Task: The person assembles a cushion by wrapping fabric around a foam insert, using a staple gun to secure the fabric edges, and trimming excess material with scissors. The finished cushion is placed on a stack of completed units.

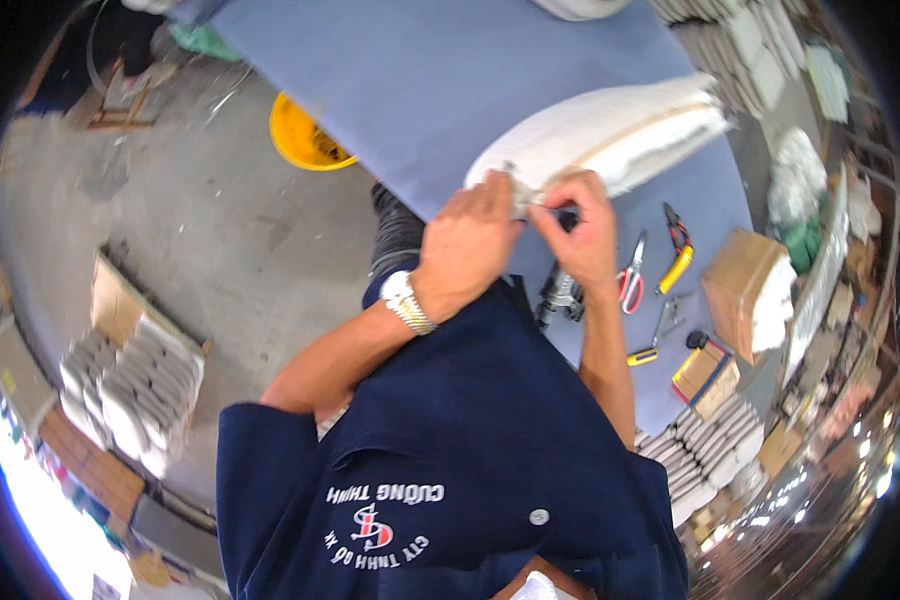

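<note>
From where I sit far away, I watch a long white cushion on the blue desk. It is bent a bit like a banana. Its near end is right at the two hands, and the rest goes away from them, up and to the right. So its long way runs slanting across the desk, away from the body. A tan strip runs along it, on the side facing right.

Both hands touch the near end, so I can't call one nearer. The left hand lies on the left part of that end, fingers close together. I can't see its thumb, so I can't tell if it grips or just presses. The right hand comes in from the right, with its thumb and finger pinching the cushion's edge. I can't tell if a tiny thing is in that pinch too. Red-handled scissors lie to the right of this hand, not touching it.
</note>
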Motion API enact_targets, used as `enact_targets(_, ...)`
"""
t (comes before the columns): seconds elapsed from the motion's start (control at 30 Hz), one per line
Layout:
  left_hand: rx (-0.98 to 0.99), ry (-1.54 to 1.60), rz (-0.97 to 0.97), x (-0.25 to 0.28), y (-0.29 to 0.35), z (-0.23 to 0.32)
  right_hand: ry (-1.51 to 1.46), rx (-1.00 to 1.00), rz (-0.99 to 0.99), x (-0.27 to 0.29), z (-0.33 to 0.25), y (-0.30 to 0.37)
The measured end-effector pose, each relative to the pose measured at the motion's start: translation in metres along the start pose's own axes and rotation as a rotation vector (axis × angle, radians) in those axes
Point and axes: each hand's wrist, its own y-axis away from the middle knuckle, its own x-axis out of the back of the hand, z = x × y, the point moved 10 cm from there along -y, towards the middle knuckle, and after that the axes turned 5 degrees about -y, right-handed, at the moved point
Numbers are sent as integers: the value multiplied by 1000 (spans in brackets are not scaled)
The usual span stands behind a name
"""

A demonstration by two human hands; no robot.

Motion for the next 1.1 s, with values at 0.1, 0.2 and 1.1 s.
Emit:
enact_targets(0.1, 93, 88, -10, 1, -12, -17, -79, 1, 51, -4, 3, -6)
enact_targets(0.2, 32, 131, 17, 9, -24, -26, -108, 54, 60, -10, -7, -14)
enact_targets(1.1, 48, 264, 111, 10, -28, -27, -313, 90, 18, -16, 9, -27)
